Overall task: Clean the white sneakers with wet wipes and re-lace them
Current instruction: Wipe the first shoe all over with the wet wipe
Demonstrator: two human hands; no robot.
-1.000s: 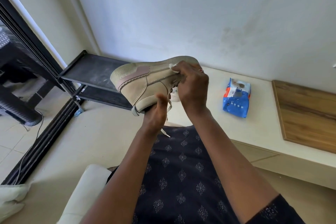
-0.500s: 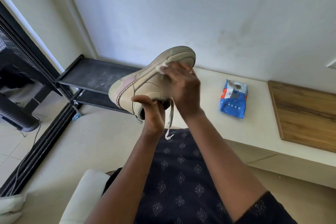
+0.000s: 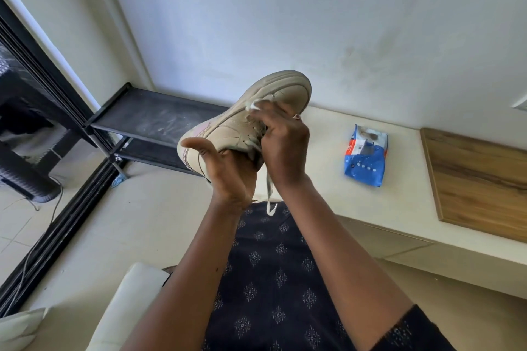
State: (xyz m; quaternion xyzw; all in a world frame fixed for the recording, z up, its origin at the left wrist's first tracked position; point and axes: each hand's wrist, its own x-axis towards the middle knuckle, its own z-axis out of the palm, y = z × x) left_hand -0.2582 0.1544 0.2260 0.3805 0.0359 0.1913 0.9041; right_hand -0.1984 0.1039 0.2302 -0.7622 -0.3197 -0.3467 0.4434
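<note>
Along the wall runs a pale ledge (image 3: 328, 134), with a black two-shelf rack (image 3: 159, 120) at its left end and a wooden board (image 3: 479, 185) lying on it at the right. Above the person's lap, the white sneaker (image 3: 273, 105) is held toe-up. The left hand (image 3: 228, 174) grips its heel opening, thumb sticking out, other fingers hidden. The right hand (image 3: 282, 145) pinches a wet wipe (image 3: 256, 104) against the upper with curled fingers. A blue wipes pack (image 3: 366, 155) lies on the ledge, contents not discernible. A loose lace (image 3: 269, 194) dangles between the wrists.

Navy garment (image 3: 273, 279) with pale motifs, finger ring (image 3: 297, 116).
</note>
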